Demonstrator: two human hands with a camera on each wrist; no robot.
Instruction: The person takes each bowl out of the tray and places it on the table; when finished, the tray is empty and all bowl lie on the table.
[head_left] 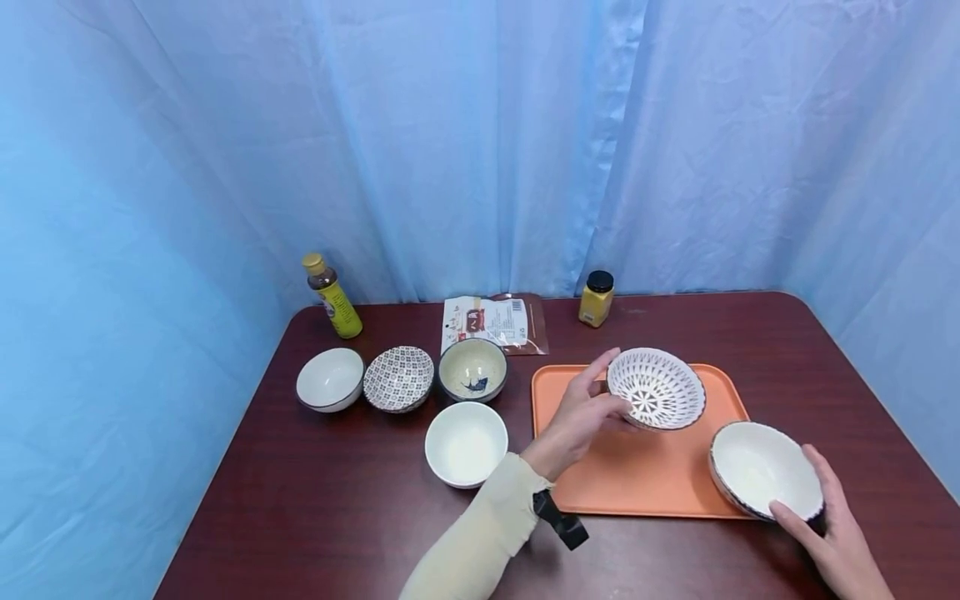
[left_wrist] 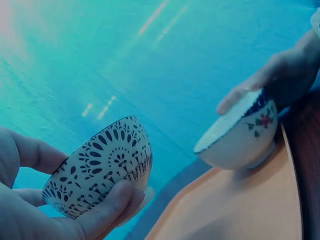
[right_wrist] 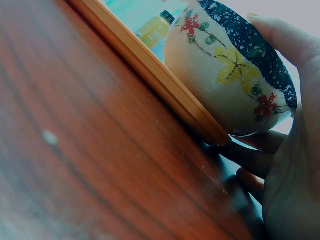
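My left hand [head_left: 581, 417] grips a bowl with a dark petal pattern [head_left: 656, 389] by its left side, thumb at the near edge, and holds it above the orange tray [head_left: 637, 496]. In the left wrist view the patterned bowl [left_wrist: 107, 165] is tilted. My right hand [head_left: 832, 525] holds a white-inside bowl [head_left: 767, 469] over the tray's right front corner, thumb at the rim. Seen from the right wrist, this floral bowl [right_wrist: 225, 70] has a dark speckled band and red and yellow flowers, with fingers beneath it.
Left of the tray are a white bowl [head_left: 467, 444], a bowl with a blue fish [head_left: 473, 371], a checked bowl [head_left: 399, 379] and a dark-rimmed white bowl [head_left: 331, 380]. Behind stand a yellow-green bottle [head_left: 337, 304], a food packet [head_left: 487, 321] and a yellow jar [head_left: 596, 300].
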